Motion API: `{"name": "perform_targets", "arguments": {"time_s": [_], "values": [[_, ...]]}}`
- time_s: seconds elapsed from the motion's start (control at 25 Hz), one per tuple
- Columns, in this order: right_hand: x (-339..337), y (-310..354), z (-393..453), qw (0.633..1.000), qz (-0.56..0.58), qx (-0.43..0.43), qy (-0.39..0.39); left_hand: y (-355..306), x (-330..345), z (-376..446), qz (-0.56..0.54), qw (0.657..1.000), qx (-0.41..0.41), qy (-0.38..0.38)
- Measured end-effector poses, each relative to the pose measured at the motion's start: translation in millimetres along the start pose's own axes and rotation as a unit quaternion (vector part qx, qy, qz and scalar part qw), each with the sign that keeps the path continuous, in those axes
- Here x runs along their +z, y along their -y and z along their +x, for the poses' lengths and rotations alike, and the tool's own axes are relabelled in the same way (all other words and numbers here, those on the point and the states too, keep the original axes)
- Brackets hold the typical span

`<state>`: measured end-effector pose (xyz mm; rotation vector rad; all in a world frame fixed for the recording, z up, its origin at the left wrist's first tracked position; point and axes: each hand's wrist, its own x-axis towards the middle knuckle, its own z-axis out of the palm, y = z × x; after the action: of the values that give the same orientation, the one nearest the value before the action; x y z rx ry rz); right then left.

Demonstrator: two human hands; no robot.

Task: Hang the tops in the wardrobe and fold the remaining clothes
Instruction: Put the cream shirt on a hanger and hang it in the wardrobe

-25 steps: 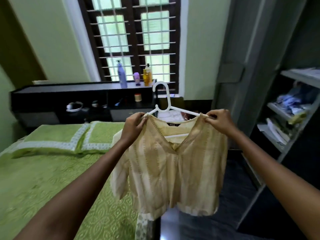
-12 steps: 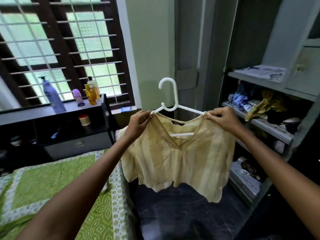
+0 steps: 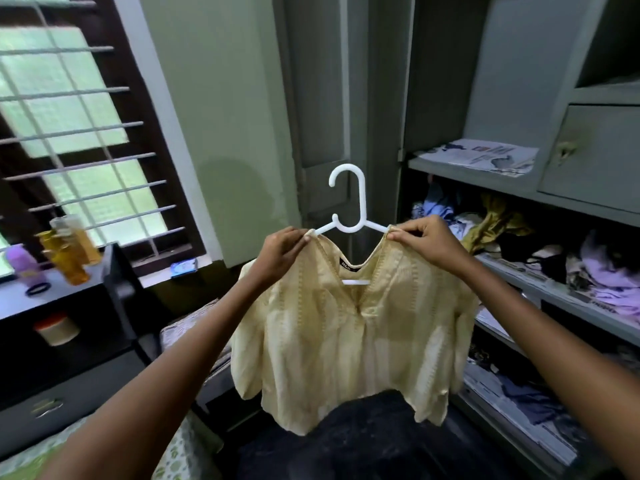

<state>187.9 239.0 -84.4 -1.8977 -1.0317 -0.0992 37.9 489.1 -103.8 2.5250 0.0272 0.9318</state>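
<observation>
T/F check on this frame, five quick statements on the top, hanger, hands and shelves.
1. The cream top is on a white hanger. True.
2. Only the left hand holds the top. False: the right hand pinches the other shoulder too.
3. The hanger's hook is on a rail. False: it stands free in the air.
4. The wardrobe shelves on the right hold loose clothes. True.
5. The top is folded. False: it hangs open, full length.
</observation>
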Motion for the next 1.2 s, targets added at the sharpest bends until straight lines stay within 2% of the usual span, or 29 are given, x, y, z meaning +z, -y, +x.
{"name": "perform_targets", "arguments": {"time_s": [0.12,0.28,0.44,0.64,0.72,0.84,0.92,1.0,1.08,1.2], "values": [[-14.2,-29.0,19.3,0.998,0.004,0.031,-0.061,32.6,18.3,38.3,-0.063,0.997,-0.034,0.036],[-26.6,-55.2,46.5,0.990,-0.020,0.079,-0.119,59.5,57.7,112.9,-0.127,0.984,-0.004,0.129],[-55.0,-64.5,62.9,0.982,-0.073,0.106,-0.138,62.8,96.7,189.4,-0.212,0.967,0.021,0.139],[-99.8,-75.6,29.4,0.959,-0.122,0.199,-0.163,55.3,151.6,260.4,-0.352,0.907,0.056,0.225],[-105.8,-81.6,20.4,0.946,-0.125,0.205,-0.216,43.0,176.3,280.0,-0.377,0.887,0.076,0.256],[-119.6,-86.0,13.8,0.909,-0.189,0.216,-0.303,18.0,215.4,308.1,-0.380,0.884,0.098,0.254],[-140.1,-83.7,9.9,0.882,-0.220,0.233,-0.345,-9.3,236.4,333.0,-0.364,0.889,0.141,0.238],[-166.7,-72.5,9.0,0.856,-0.250,0.248,-0.380,-44.9,250.7,359.0,-0.357,0.891,0.192,0.202],[-191.7,-54.4,11.1,0.834,-0.276,0.255,-0.405,-83.8,259.5,381.6,-0.371,0.888,0.208,0.177],[-222.3,-27.4,12.3,0.797,-0.321,0.264,-0.439,-142.9,270.1,412.7,-0.380,0.873,0.222,0.210]]}}
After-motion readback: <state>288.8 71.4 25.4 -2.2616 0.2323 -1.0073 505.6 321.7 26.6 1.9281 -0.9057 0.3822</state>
